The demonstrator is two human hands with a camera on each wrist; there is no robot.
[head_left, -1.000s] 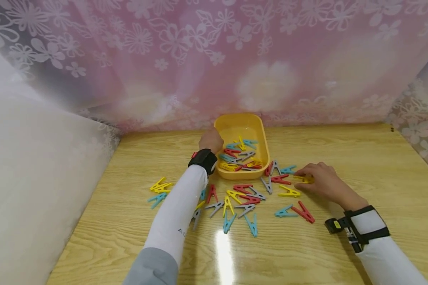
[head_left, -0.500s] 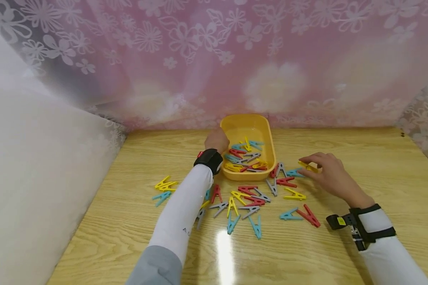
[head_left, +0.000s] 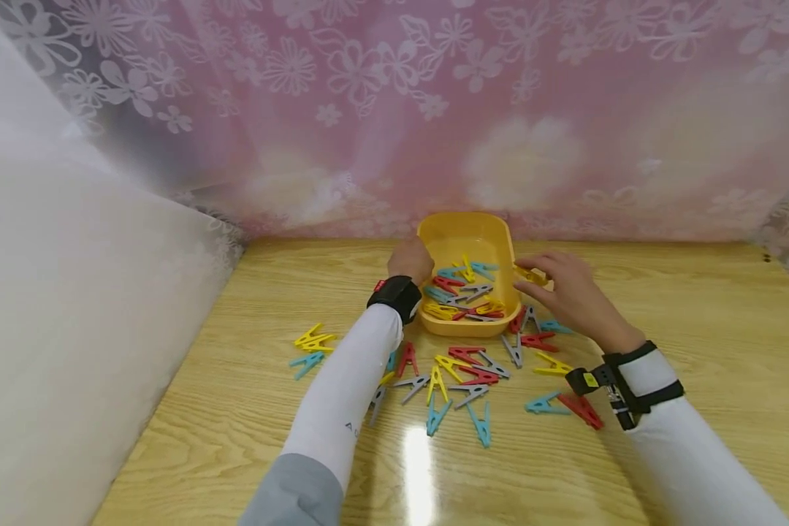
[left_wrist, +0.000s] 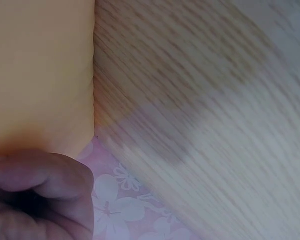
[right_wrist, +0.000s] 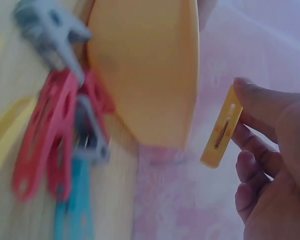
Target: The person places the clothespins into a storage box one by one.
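Note:
A yellow plastic basket (head_left: 470, 329) stands at the back of the table, partly filled with red, yellow, blue and grey clothespins. My left hand (head_left: 410, 261) grips the basket's left rim; in the left wrist view its curled fingers (left_wrist: 40, 175) lie against the basket's side wall. Thumb and fingertips of my right hand (head_left: 562, 287) pinch a yellow clothespin (right_wrist: 221, 127) just outside the right rim. Grey, red and blue clothespins lie on the table below that hand, among them a red clothespin (right_wrist: 45, 135) seen large in the right wrist view.
More clothespins lie scattered on the wooden table (head_left: 237, 409) in front of the basket. A small group with a blue clothespin (head_left: 307, 363) lies left of my left forearm. A pink flowered curtain (head_left: 368, 146) hangs right behind the basket.
My right hand has lifted the yellow clothespin off the table and carried it left and back to the basket's right rim. My left hand stays on the basket; the head view has shifted slightly.

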